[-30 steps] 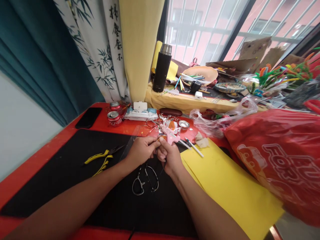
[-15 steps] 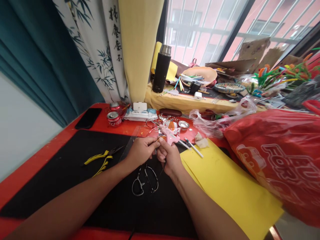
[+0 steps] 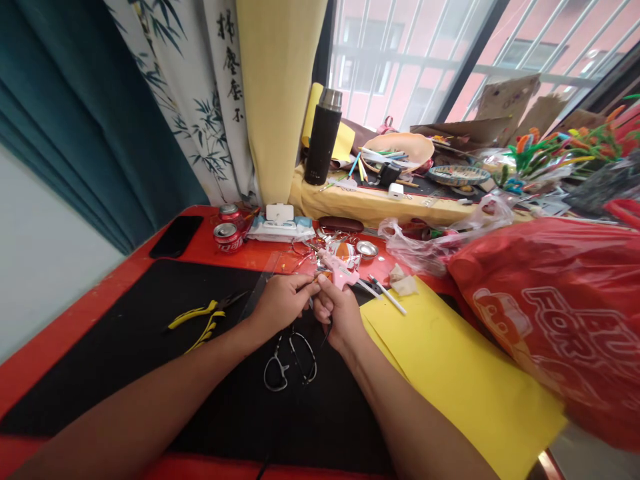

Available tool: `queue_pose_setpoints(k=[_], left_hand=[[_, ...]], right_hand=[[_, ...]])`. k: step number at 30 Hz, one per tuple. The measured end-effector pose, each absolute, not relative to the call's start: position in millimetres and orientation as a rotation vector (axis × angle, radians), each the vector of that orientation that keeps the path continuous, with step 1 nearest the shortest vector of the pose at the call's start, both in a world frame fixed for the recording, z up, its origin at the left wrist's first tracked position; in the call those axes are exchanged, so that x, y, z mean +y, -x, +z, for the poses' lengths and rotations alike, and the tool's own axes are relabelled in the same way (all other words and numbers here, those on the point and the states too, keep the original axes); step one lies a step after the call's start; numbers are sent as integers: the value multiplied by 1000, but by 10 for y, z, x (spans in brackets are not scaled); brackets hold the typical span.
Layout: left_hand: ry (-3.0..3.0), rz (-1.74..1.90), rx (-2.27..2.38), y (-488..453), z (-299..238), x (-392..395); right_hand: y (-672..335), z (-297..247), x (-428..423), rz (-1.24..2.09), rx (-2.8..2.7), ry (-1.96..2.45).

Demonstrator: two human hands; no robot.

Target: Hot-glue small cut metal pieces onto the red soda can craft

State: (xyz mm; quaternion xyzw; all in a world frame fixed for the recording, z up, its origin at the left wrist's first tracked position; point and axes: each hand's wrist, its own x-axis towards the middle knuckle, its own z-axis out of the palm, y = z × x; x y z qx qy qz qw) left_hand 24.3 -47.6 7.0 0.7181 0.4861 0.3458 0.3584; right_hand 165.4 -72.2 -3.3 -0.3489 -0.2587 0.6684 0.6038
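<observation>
My left hand (image 3: 281, 303) and my right hand (image 3: 340, 308) meet over the black mat (image 3: 220, 407), fingertips pinched together. Between them is something small, mostly hidden, with a hint of orange-brown. A thin dark strip (image 3: 327, 330) sticks out below my right hand. Just beyond my fingers lies a pink glue gun (image 3: 341, 270). Below my hands, a pair of glasses (image 3: 277, 373) rests on the mat with its frame partly covered by my fingers. Yellow-handled pliers (image 3: 213, 313) lie to the left of my left forearm.
Yellow paper sheets (image 3: 450, 367) and a white pen (image 3: 390, 297) lie to the right, beside a bulky red bag (image 3: 555, 320). Along the back are red cans (image 3: 227, 237), a wipes pack (image 3: 280, 229) and a small metal dish (image 3: 367, 249). A black thermos (image 3: 324, 140) stands on the sill.
</observation>
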Motion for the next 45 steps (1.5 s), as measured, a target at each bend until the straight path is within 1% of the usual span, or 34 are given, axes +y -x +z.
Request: queue_pose_setpoints(k=[20,45], left_hand=[[-1967,885,1292,-227,19,-466],[-1959,890,1285,-235,8,-456]], right_hand=[[-1656,-54,-715,1552,-583,824],[-1654,-36,-713,1544,-582,830]])
